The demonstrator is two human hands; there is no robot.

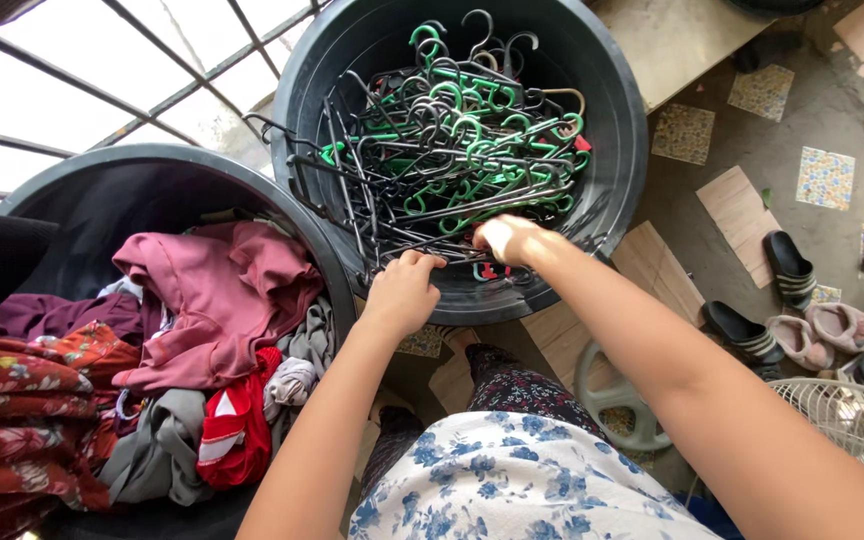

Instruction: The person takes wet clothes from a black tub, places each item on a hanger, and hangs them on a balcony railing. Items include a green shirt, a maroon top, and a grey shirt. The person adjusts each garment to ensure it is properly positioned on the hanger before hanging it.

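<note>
A big black tub in front of me holds a tangled pile of green and dark grey clothes hangers. My left hand is closed on hangers at the pile's near edge, by the tub rim. My right hand reaches in beside it, fingers closed among the hangers. A second black tub at my left is heaped with clothes: a pink garment on top, red floral cloth, and grey and red-and-white pieces.
Several slippers and sandals lie on the concrete floor at the right. A white fan grille sits at the lower right. Metal window bars run behind the tubs. Patterned tiles and boards are scattered on the floor.
</note>
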